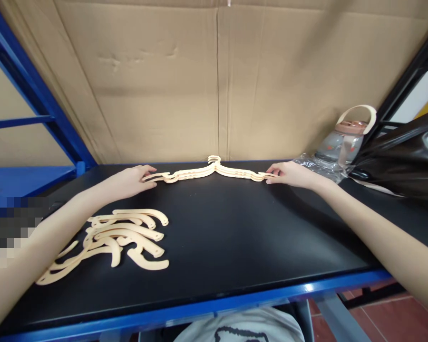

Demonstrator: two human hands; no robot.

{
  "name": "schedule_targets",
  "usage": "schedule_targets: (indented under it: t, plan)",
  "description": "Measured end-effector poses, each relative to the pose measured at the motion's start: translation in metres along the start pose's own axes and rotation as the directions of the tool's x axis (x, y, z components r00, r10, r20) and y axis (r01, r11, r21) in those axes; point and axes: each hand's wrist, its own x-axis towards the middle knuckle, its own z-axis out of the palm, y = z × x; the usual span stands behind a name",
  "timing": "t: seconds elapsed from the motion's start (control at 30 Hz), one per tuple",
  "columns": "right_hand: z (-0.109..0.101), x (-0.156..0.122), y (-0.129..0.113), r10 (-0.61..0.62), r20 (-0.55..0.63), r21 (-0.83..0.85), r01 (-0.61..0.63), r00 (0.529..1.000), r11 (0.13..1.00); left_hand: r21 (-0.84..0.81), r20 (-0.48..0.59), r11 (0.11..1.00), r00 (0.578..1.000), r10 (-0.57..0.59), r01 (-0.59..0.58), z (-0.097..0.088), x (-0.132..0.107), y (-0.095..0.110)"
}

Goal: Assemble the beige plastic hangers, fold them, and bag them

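Cream-coloured clothes hangers (196,172), stacked one on another, lie flat near the back edge of the black tabletop, hooks toward the cardboard. My left hand (133,183) pinches the left end of the hangers between thumb and fingers. At the opposite end, my right hand (285,174) grips the right tip in the same way. Below my left forearm lies a loose pile of curved cream hanger pieces (128,232), some overlapping and partly hidden by the arm.
A clear bottle (338,145) with a pinkish lid and cream handle stands at the back right, beside crumpled clear plastic (306,162) and a black bag (406,156). Cardboard (157,85) walls the back. Blue metal frame (57,114) rises on the left.
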Motion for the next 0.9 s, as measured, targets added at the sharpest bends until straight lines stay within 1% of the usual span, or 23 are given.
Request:
schedule_targets:
  t: [0.17, 0.33, 0.5, 0.63, 0.77, 0.83, 0.9]
  plan:
    - [0.000, 0.001, 0.005, 0.005, 0.026, -0.020, -0.005, 1.000, 1.000, -0.005, -0.008, 1.000, 1.000, -0.021, 0.021, 0.006, -0.001, -0.006]
    - [0.001, 0.003, 0.007, 0.011, 0.035, -0.049, -0.009, 0.999, 0.999, 0.016, -0.022, 1.000, 1.000, 0.003, -0.003, 0.006, -0.003, 0.001]
    - [0.002, 0.003, 0.004, 0.017, 0.045, -0.078, -0.013, 0.999, 0.997, 0.046, 0.004, 0.999, 1.000, -0.029, 0.029, 0.003, -0.010, 0.010]
    - [0.001, 0.002, 0.002, 0.023, 0.055, -0.096, -0.018, 0.998, 0.995, 0.072, 0.018, 0.996, 0.999, -0.044, 0.043, 0.001, -0.010, 0.011]
    - [0.000, 0.002, 0.000, 0.028, 0.072, -0.112, -0.019, 0.997, 0.993, 0.069, 0.039, 0.998, 0.999, 0.002, -0.004, 0.000, -0.009, 0.009]
    - [0.000, 0.002, 0.000, 0.030, 0.079, -0.120, -0.020, 0.996, 0.993, 0.069, 0.031, 0.997, 0.999, 0.021, -0.023, -0.001, -0.009, 0.008]
    - [0.000, 0.002, 0.000, 0.032, 0.085, -0.125, -0.021, 0.996, 0.992, 0.075, 0.008, 0.997, 1.000, 0.017, -0.017, -0.002, -0.011, 0.009]
